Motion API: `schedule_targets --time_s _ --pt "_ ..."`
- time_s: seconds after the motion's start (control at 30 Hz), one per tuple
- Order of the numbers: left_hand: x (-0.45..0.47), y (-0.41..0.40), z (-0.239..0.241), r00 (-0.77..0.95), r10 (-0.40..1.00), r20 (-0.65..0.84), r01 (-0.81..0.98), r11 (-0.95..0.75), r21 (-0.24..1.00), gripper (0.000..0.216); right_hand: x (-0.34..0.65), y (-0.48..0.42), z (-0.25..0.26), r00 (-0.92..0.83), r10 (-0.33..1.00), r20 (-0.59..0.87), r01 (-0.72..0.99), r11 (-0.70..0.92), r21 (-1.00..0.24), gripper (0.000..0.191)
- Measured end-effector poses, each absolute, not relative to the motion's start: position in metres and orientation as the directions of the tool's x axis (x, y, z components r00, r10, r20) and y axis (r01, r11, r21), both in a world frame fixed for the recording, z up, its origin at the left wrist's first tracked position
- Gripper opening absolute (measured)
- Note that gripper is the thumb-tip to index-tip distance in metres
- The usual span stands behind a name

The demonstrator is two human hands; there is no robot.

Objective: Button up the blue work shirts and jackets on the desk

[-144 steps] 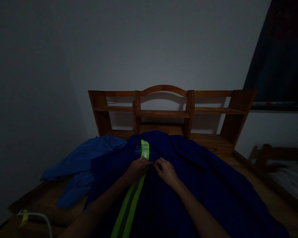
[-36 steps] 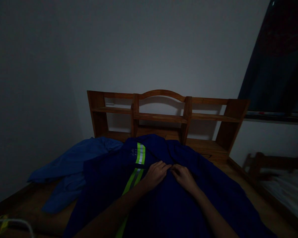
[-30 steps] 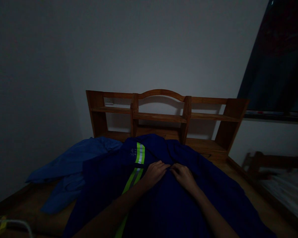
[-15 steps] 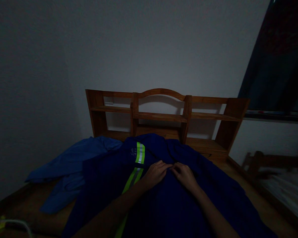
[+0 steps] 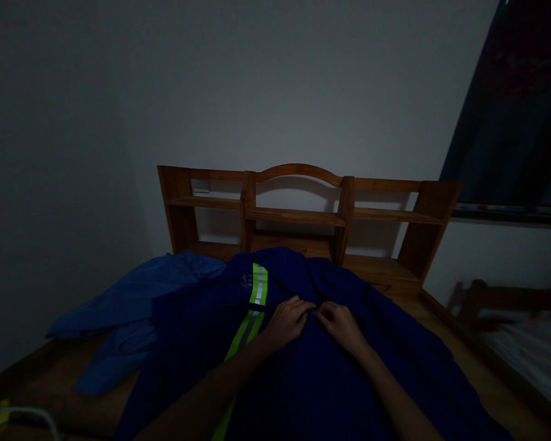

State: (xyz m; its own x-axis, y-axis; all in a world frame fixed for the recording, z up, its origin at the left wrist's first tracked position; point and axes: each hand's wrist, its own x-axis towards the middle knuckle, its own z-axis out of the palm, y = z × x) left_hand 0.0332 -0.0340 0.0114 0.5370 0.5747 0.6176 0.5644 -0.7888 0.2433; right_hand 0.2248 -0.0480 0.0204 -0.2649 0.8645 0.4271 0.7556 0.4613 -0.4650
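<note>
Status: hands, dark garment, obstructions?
Left hand, right hand: close together on dark blue garment, grip unclear. Garment spread, wrinkled. Lighter blue garment alongside, left.

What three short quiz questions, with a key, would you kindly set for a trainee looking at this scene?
1. Multiple choice: what are the left hand and the right hand touching?
(a) the white cable
(b) the dark blue garment
(c) the wall socket

2. True or false: a lighter blue cloth lies on the picture's left side of the dark blue garment.

3. Fill in the blank: beyond the dark blue garment stands a shelved headboard made of ____.

Key: 1. b; 2. true; 3. wood.
</note>
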Motion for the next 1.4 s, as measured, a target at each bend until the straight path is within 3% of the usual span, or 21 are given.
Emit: schedule_targets --time_s 0.63,0.9,1.23,1.4 --pt "0.036 -0.037 0.018 0.535 0.594 0.601 0.563 -0.781 0.271 0.034 0.225 -0.048 0.02 -0.276 0.85 0.449 0.731 0.489 -0.476 0.024" --pt "0.04 -0.038 0.015 0.532 0.581 0.616 0.593 -0.775 0.218 0.019 0.224 -0.045 0.015 -0.299 0.853 0.427 0.706 0.499 -0.503 0.018" --pt "0.034 -0.021 0.005 0.579 0.632 0.515 0.615 -0.753 0.232 0.016 0.213 -0.046 0.009 -0.312 0.895 0.319 0.661 0.446 -0.603 0.012" --pt "0.012 -0.008 0.007 0.658 0.618 0.429 0.588 -0.778 0.219 0.016 0.247 -0.051 0.039 -0.489 0.868 0.09 0.669 0.439 -0.6 0.025"
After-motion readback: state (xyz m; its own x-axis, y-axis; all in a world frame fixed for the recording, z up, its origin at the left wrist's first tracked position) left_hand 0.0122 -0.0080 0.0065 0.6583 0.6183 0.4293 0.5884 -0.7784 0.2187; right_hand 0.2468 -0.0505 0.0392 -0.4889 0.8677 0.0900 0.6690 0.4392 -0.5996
